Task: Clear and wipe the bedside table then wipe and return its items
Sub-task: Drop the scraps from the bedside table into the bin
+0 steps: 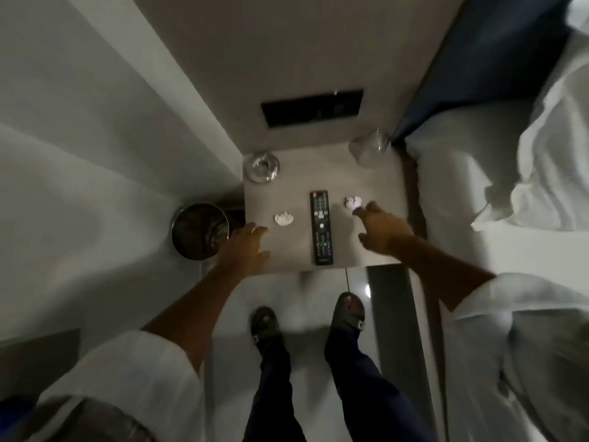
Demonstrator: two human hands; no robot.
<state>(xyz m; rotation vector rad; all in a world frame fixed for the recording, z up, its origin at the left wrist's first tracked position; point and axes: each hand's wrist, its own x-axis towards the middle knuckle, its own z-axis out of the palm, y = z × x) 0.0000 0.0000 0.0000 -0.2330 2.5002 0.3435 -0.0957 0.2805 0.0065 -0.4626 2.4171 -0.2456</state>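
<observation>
The grey bedside table (366, 177) stands below me. A black remote (321, 228) lies along its middle. One crumpled white paper ball (283, 219) rests left of the remote, another crumpled paper ball (352, 202) right of it. A glass ashtray (261, 166) sits at the back left corner and a clear glass (369, 149) at the back right. My left hand (247, 247) hovers over the front left edge, fingers apart, holding nothing. My right hand (381, 226) reaches toward the right paper ball, its fingertips just short of it, with nothing held.
A shiny metal bin (199, 231) stands on the floor left of the table. The bed with white linen (497, 186) and a dark blue headboard (497, 59) lies to the right. A dark switch panel (312, 107) is on the wall behind. My sandalled feet stand before the table.
</observation>
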